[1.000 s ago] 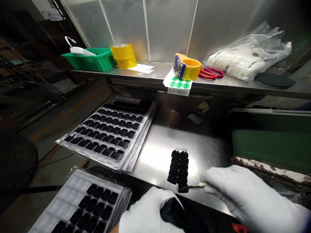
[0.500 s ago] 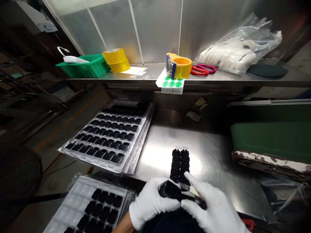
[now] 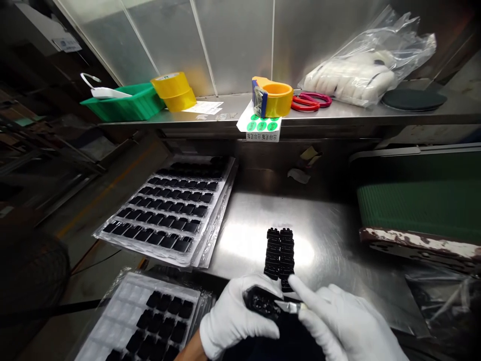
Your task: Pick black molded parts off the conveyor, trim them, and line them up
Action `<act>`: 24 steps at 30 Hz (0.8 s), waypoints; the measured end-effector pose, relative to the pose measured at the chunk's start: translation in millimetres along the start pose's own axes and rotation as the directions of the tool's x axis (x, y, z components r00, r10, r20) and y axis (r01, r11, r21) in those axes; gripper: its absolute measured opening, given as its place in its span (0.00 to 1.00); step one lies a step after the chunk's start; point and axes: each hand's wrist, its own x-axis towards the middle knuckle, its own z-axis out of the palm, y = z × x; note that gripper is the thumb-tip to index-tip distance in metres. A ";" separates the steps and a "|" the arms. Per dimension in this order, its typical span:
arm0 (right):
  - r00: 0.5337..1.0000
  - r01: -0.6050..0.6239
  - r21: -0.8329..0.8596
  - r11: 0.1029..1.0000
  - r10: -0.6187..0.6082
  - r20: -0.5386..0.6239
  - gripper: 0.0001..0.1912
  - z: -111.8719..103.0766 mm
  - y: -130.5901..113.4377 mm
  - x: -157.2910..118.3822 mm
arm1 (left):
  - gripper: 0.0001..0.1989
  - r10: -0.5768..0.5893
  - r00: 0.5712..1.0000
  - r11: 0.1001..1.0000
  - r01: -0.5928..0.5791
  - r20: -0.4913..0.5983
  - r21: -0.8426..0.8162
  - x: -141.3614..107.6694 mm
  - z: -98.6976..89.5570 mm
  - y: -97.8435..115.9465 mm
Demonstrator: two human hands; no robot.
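Head view only: left hand [image 3: 229, 318] in white cloth glove, thumb and fingers curled around a small dark hollow-looking black plastic part [image 3: 259, 301], just past the near bench edge. Right hand [image 3: 338, 318], also white-gloved, pinches a slim silver metal blade tool [image 3: 289, 306], tip at the part's right side; contact unclear. Work on this part looks midway, judging by the blade placement. Two columns of small black molded pieces [image 3: 286, 250] sit on the shiny steel bench [image 3: 240, 235] just beyond the gloves, near end partly hidden by them. Far-left clear plastic tray [image 3: 152, 246] looks full; near-left clear plastic tray [image 3: 120, 311] has black pieces in its right pockets, bare ones left. Cannot tell which are finished. Around: green ribbed conveyor belt [image 3: 421, 200] at right, orange-and-yellow tape dispenser [image 3: 280, 104] and red-handled scissors [image 3: 306, 104] on the shelf above. Nothing seems to block the hands; columns sit close, bump risk.
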 end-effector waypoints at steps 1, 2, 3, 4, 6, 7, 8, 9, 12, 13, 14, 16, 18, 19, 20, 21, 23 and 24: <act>0.996 0.088 -0.103 0.991 -0.090 -0.020 0.22 -0.5 -2.7 -0.6 | 0.20 0.047 0.999 0.999 -0.047 0.016 -0.005 0.0 0.8 0.1; 0.985 0.161 -0.202 0.966 -0.170 -0.023 0.22 -0.3 -5.9 0.9 | 0.20 0.091 0.996 0.996 -0.091 0.027 0.002 0.3 1.6 0.5; 0.972 0.222 -0.282 0.933 -0.236 -0.015 0.21 0.2 -9.4 4.0 | 0.21 0.131 0.991 0.991 -0.132 0.033 0.022 0.9 2.4 1.4; 0.960 0.261 -0.342 0.903 -0.281 -0.009 0.20 0.8 -12.7 8.2 | 0.21 0.168 0.985 0.984 -0.171 0.042 0.057 1.7 2.9 2.6; 0.947 0.297 -0.414 0.861 -0.321 0.011 0.18 1.4 -17.7 17.1 | 0.20 0.240 0.968 0.957 -0.248 0.066 0.153 3.6 2.8 5.7; 0.945 0.302 -0.436 0.848 -0.328 0.017 0.17 1.2 -19.1 20.7 | 0.19 0.265 0.961 0.940 -0.277 0.084 0.197 4.6 2.2 7.2; 0.945 0.300 -0.453 0.840 -0.325 0.024 0.15 0.6 -19.8 23.1 | 0.19 0.286 0.953 0.924 -0.302 0.101 0.233 5.5 1.3 8.6; 0.947 0.299 -0.460 0.836 -0.318 0.037 0.15 -0.3 -20.0 24.3 | 0.19 0.305 0.945 0.907 -0.327 0.120 0.265 6.1 0.1 9.6; 0.950 0.304 -0.411 0.860 -0.305 0.064 0.17 -4.7 -18.4 23.0 | 0.20 0.356 0.921 0.862 -0.390 0.162 0.324 6.5 -3.5 11.0; 0.947 0.315 -0.381 0.869 -0.313 0.070 0.18 -6.3 -18.0 22.1 | 0.20 0.369 0.914 0.851 -0.406 0.171 0.333 6.4 -4.4 11.1; 0.944 0.325 -0.360 0.875 -0.322 0.071 0.20 -7.8 -18.1 21.6 | 0.21 0.377 0.909 0.844 -0.416 0.177 0.338 6.1 -5.2 11.1; 0.939 0.339 -0.360 0.869 -0.334 0.079 0.21 -10.5 -20.4 22.3 | 0.22 0.375 0.910 0.838 -0.414 0.177 0.354 5.6 -5.9 11.6; 0.944 0.328 -0.420 0.846 -0.313 0.106 0.21 -12.2 -24.8 25.1 | 0.21 0.342 0.921 0.838 -0.388 0.184 0.383 5.0 -5.8 12.7; 0.947 0.320 -0.447 0.835 -0.300 0.118 0.21 -12.2 -27.0 26.8 | 0.21 0.319 0.927 0.837 -0.372 0.196 0.402 4.5 -5.5 13.2; 0.950 0.311 -0.465 0.829 -0.283 0.132 0.21 -11.5 -28.7 28.1 | 0.22 0.297 0.933 0.835 -0.357 0.204 0.418 3.9 -5.0 13.3; 0.952 0.306 -0.466 0.830 -0.267 0.148 0.22 -9.7 -29.5 29.0 | 0.23 0.283 0.937 0.834 -0.345 0.204 0.430 3.1 -4.3 13.0; 0.953 0.300 -0.447 0.843 -0.249 0.171 0.20 -2.7 -28.0 28.5 | 0.27 0.254 0.952 0.832 -0.304 0.168 0.464 1.2 -2.7 10.1; 0.953 0.299 -0.444 0.845 -0.243 0.181 0.19 2.3 -26.1 27.0 | 0.28 0.243 0.960 0.834 -0.278 0.137 0.477 0.2 -1.7 7.5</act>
